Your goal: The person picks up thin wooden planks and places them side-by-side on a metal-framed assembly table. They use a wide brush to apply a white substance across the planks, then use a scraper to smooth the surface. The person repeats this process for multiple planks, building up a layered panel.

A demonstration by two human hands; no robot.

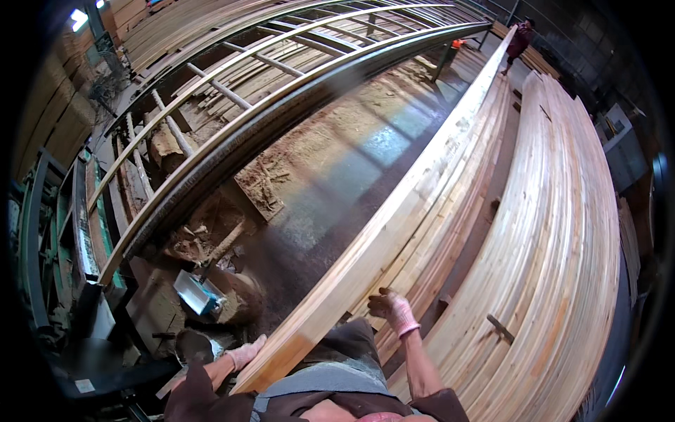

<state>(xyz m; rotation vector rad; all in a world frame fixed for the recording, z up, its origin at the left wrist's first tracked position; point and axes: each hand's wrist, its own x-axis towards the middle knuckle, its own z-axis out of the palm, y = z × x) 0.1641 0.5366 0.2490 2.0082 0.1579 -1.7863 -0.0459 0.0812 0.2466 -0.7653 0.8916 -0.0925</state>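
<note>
Long beam: we have its near end between our hands, its length running forward to a co-worker (519, 42) at the far end; beam (369, 264) pale and thick.
Left hand (246, 354): gloved, against the beam's left side; we cannot tell whether it grips.
Right hand (395, 311): gloved, loosely spread, holding nothing, just right of the beam.
Board stack (548, 232): right of our right hand.
Blue-and-white container (197, 292): ahead-left of our left hand.

Sawdust (302, 151) litters the floor (383, 144) beside a runged rack (264, 59).
</note>
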